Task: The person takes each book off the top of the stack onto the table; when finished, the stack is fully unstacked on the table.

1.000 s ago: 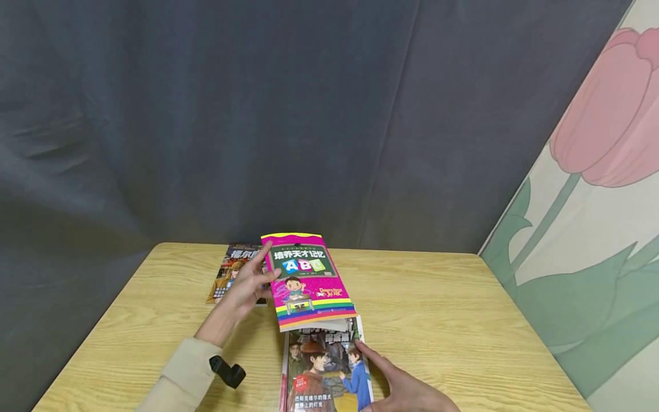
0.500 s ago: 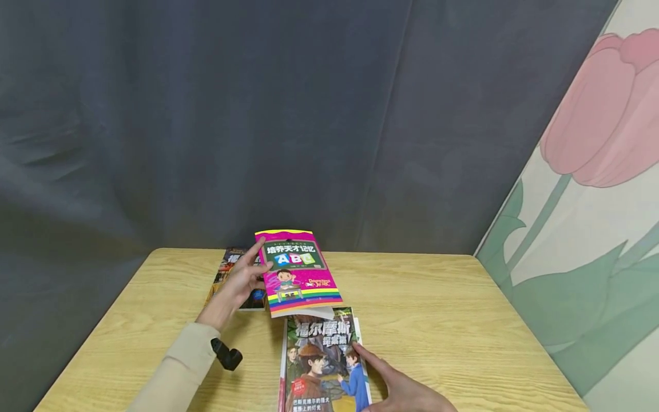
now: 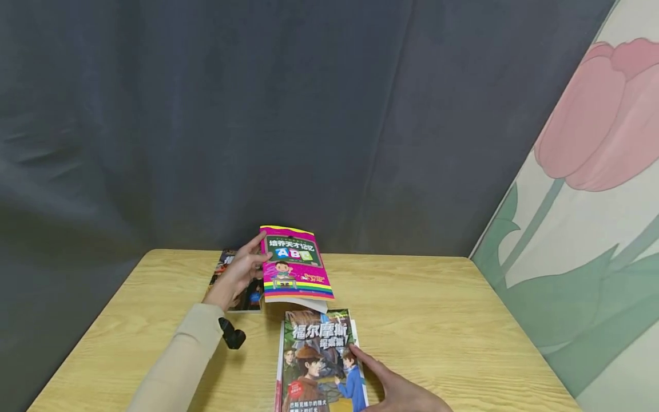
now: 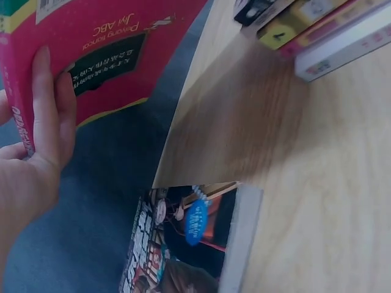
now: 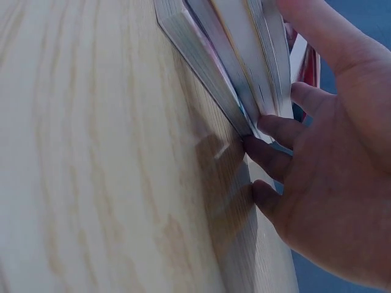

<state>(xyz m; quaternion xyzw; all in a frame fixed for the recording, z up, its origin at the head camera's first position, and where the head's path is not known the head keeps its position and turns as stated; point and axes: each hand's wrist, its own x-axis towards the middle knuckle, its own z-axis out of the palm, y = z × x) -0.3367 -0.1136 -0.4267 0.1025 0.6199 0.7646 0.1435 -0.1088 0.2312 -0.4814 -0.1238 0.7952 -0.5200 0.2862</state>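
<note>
My left hand (image 3: 239,277) grips a pink ABC book (image 3: 296,266) by its left edge and holds it tilted above the table's far part. In the left wrist view, several fingers (image 4: 46,104) lie along its back cover (image 4: 122,30). Beneath and left of it, a dark comic-style book (image 3: 252,297) lies flat, partly covered by the hand. Nearer me is a stack of books, topped by a detective storybook (image 3: 319,360). My right hand (image 3: 401,392) rests against the stack's right side; in the right wrist view its fingertips touch the page edges (image 5: 244,61).
The wooden table (image 3: 437,320) reaches back to a dark grey curtain (image 3: 309,114). A panel with a painted tulip (image 3: 587,114) stands on the right. A small black device (image 3: 233,335) is at the left sleeve (image 3: 177,360).
The pink book has moved back and away from the stack, baring the title of the top storybook. My right hand has stayed at the stack's side. The head view has shifted slightly.
</note>
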